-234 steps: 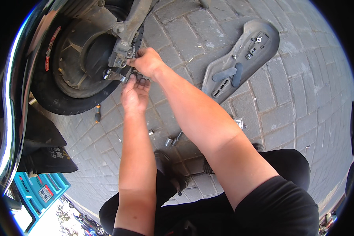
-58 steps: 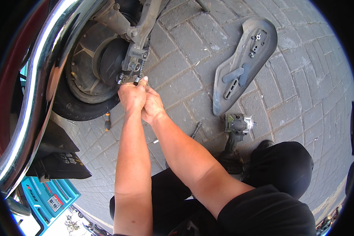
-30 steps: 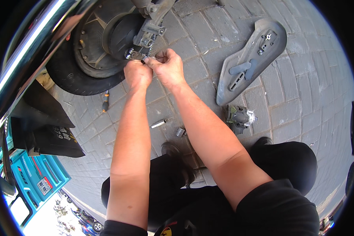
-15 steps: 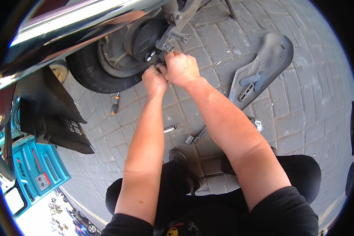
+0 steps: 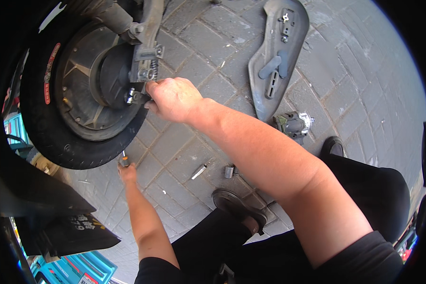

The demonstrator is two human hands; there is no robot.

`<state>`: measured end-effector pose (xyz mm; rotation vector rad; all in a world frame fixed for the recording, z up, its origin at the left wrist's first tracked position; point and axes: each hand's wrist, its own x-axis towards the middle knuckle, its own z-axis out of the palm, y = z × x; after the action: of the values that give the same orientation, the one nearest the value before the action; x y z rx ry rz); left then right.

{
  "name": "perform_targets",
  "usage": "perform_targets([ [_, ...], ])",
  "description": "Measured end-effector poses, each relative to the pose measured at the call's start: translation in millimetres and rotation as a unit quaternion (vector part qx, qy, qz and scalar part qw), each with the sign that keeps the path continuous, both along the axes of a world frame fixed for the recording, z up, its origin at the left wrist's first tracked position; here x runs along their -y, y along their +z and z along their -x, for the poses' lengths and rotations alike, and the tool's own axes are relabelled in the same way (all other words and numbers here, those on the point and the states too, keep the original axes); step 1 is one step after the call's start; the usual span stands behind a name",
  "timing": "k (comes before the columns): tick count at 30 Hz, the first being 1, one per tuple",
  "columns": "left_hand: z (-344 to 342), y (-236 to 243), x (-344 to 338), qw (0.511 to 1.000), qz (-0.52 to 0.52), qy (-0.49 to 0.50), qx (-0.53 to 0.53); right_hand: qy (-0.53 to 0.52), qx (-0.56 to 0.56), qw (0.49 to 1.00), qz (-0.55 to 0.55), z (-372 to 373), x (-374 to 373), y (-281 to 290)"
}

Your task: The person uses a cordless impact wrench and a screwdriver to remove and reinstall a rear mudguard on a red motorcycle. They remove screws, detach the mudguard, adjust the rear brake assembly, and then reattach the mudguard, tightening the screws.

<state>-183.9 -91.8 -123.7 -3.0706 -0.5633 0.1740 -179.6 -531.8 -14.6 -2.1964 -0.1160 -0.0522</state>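
Note:
My left hand (image 5: pixel 127 172) is down on the paving below the tyre, its fingers closed around the handle of a screwdriver (image 5: pixel 125 161); the shaft points toward the tyre. Up at the wheel hub, my right hand (image 5: pixel 173 98) pinches the end of a small metal arm (image 5: pixel 139 98) with thumb and forefinger; what lies between the fingertips is partly hidden. A shiny nut (image 5: pixel 130 96) shows beside that arm, and a coil spring (image 5: pixel 154 68) stands just above my knuckles. The black tyre (image 5: pixel 85 158) surrounds a dusty grey hub (image 5: pixel 78 71) on a vehicle.
A grey plastic cover (image 5: pixel 258 71) with loose parts on it lies at the far right. Near my right forearm are a power tool (image 5: pixel 294 125), a socket (image 5: pixel 229 171) and a slim metal rod (image 5: pixel 199 171). A black mudflap (image 5: pixel 75 234) and teal case (image 5: pixel 87 265) occupy the lower left.
My left hand has left the hub, moved down and taken hold of the screwdriver on the ground. The right hand stays by the hub. The view has swung, bringing more of the wheel in.

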Motion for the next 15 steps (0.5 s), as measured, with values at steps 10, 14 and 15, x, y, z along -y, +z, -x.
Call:
perform_targets([
  [10, 24.1, 15.7, 44.6, 0.987, -0.085, 0.060, -0.123, -0.097, -0.217, 0.965, -0.114, 53.1, -4.0, -40.6],
  [14, 42.7, 22.5, 55.9, 0.989, 0.015, 0.007, -0.144, -0.110, -0.237, 0.949, -0.177, 55.6, -11.5, -48.2],
  [15, 46.5, 30.5, 59.3, 0.987, 0.051, -0.008, -0.152, -0.105, -0.235, 0.948, -0.187, 55.9, -14.8, -48.9],
])
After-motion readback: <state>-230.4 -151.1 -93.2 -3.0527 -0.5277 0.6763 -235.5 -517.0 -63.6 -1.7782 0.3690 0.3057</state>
